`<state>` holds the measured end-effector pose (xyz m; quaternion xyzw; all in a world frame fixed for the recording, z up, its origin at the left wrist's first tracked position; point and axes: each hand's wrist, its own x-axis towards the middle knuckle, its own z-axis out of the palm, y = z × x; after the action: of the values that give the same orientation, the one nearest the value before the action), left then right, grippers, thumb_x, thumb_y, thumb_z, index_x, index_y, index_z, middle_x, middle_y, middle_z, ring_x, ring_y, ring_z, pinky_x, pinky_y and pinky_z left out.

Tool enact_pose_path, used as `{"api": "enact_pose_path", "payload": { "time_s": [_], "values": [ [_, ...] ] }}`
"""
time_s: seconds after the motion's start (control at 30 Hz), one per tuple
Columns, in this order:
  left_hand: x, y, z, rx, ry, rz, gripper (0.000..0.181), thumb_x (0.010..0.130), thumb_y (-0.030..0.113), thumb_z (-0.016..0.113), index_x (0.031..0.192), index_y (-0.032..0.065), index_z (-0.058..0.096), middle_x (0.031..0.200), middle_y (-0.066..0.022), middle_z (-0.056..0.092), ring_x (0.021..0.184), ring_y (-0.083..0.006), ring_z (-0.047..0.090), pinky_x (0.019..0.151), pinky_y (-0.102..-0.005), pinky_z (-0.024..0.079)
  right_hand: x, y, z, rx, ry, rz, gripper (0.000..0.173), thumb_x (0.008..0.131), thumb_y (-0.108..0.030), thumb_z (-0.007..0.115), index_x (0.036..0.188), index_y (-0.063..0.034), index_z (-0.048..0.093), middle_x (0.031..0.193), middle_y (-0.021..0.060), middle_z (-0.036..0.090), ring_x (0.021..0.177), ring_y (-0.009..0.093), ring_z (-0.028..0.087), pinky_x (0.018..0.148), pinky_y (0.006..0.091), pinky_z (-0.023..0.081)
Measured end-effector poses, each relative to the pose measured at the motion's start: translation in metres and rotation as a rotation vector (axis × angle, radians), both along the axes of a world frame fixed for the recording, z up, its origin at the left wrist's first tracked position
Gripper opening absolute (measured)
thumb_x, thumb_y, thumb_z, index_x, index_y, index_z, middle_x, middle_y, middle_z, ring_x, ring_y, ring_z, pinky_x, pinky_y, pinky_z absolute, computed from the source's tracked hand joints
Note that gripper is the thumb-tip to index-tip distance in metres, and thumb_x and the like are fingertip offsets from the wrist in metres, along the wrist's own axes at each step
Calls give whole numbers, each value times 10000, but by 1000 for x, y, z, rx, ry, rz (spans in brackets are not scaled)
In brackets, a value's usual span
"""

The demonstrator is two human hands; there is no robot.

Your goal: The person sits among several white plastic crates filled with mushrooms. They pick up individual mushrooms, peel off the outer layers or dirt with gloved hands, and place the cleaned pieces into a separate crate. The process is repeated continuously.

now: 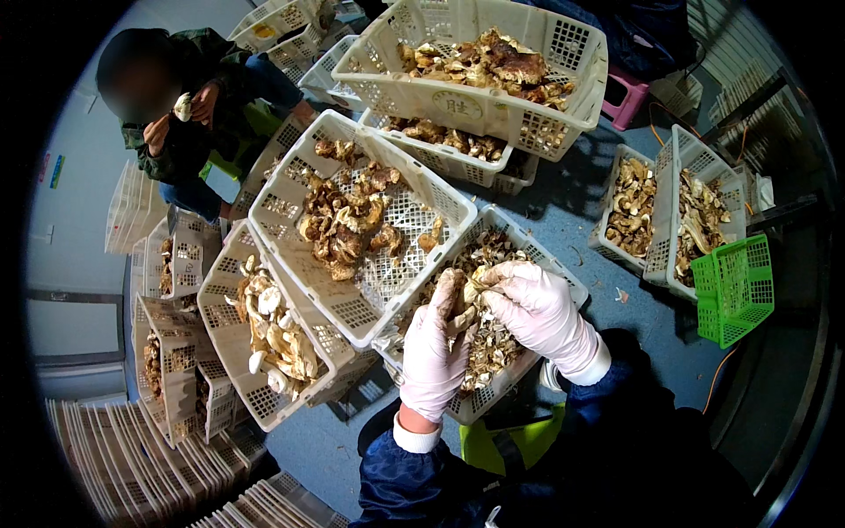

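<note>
Both of my hands wear pale, soiled gloves. Between them is a small yellowish mushroom piece (473,289), with the fingertips of my left hand (439,350) and my right hand (541,313) closed on it. Beneath them lies a white perforated crate of brown and white mushroom scraps (492,360). Just beyond, a tilted white crate (360,323) holds brown, dirty mushrooms (343,231). To its left, another white crate (221,343) contains paler mushrooms (284,343).
A large crate (422,86) of brown mushrooms rests on others at the top. Filled crates (660,244) and a green basket (733,290) stand right. A co-worker (191,112) sits upper left, holding a pale mushroom piece. Stacked crates (112,455) occupy the lower left.
</note>
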<state>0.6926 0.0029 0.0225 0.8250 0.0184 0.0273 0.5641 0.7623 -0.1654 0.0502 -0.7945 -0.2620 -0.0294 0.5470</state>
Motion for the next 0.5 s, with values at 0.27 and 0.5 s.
{"api": "enact_pose_path", "payload": {
  "time_s": [0.27,0.5],
  "values": [
    [-2,1,21,-677,51,84,702,802,-93,704,1421,2,387,1411,-109,476,1272,-195,491,1067,-335,425,9,-9,11,137,47,-307,118,865,-99,695,919,5,712,988,123,678,847,215,658,741,300,533],
    [0,9,26,-899,230,72,629,816,-63,719,1378,-13,441,1314,-100,557,1167,-169,564,1000,-308,479,12,-9,8,11,-41,165,176,795,-104,762,928,7,728,1234,173,610,1166,316,557,984,399,443]
  ]
}}
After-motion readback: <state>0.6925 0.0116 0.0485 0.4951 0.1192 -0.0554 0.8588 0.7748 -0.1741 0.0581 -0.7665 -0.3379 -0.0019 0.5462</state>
